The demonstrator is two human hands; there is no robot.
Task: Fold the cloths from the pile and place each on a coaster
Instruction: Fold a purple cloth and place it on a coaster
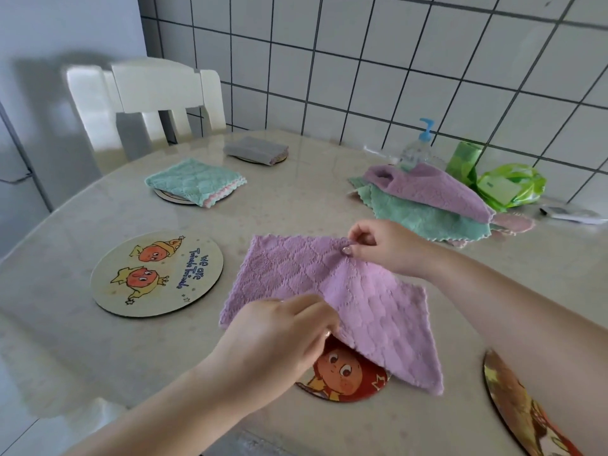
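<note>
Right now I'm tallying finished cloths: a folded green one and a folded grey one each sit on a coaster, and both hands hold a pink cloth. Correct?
Not quite: the head view shows both hands, left and right, holding a purple cloth, not pink. The folded green cloth and folded grey cloth do sit on coasters.

Most of the coaster [345, 373] at six o'clock is covered by the purple cloth [329, 291] and the left hand [279, 334]. A second coaster [513, 409] at five o'clock is cut off by the bottom edge and partly hidden by the right forearm. In the pile [437, 205] at two o'clock, the lower cloths are largely buried. The pump bottle's [416, 149] base is hidden behind the pile.
</note>
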